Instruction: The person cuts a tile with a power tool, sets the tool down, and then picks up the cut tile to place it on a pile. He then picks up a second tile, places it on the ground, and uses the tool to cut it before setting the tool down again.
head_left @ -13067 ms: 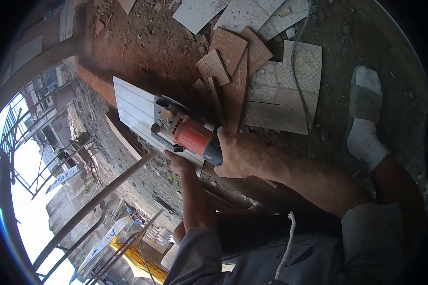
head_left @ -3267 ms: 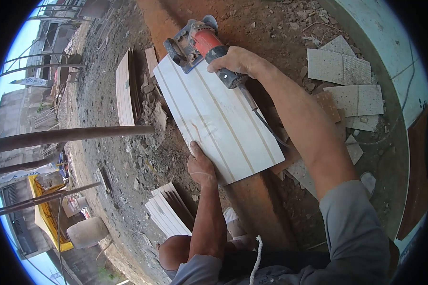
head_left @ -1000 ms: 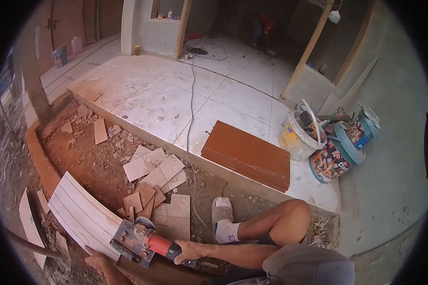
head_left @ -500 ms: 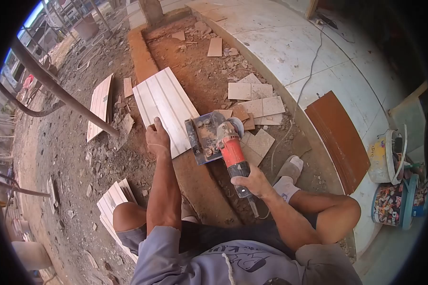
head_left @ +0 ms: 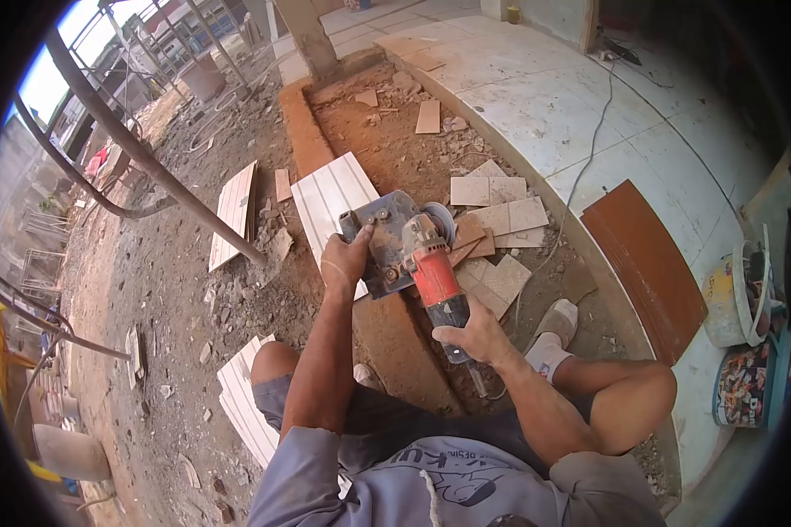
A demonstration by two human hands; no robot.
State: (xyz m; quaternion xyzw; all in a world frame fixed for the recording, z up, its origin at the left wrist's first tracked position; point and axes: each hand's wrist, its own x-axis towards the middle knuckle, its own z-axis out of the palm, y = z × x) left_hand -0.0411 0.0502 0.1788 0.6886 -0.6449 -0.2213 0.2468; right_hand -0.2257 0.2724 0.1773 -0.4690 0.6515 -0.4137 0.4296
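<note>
My right hand [head_left: 476,332] is wrapped round the black rear body of a red angle grinder [head_left: 436,277], whose round disc [head_left: 439,223] faces right. The grinder is fixed to a dusty metal base plate [head_left: 380,241]. At the plate's left side, my left hand [head_left: 346,256] grips its dark handle, thumb on top. Beneath the plate, a pale striped tile [head_left: 330,195] lies across the orange-brown ledge [head_left: 404,360], partly hidden by the tool and my left hand.
Striped tiles [head_left: 234,216] lean at the left; more [head_left: 244,400] lie by my left knee. Cut tile pieces [head_left: 504,220] lie right of the grinder. Brown tiles [head_left: 646,272], a cable [head_left: 596,145] and buckets [head_left: 731,294] are at the right. A metal pole [head_left: 149,162] slants across the left.
My left hand has moved off the striped tile onto the base plate's handle. The grinder and plate have tilted up and shifted over the tile. The head view has turned left and up.
</note>
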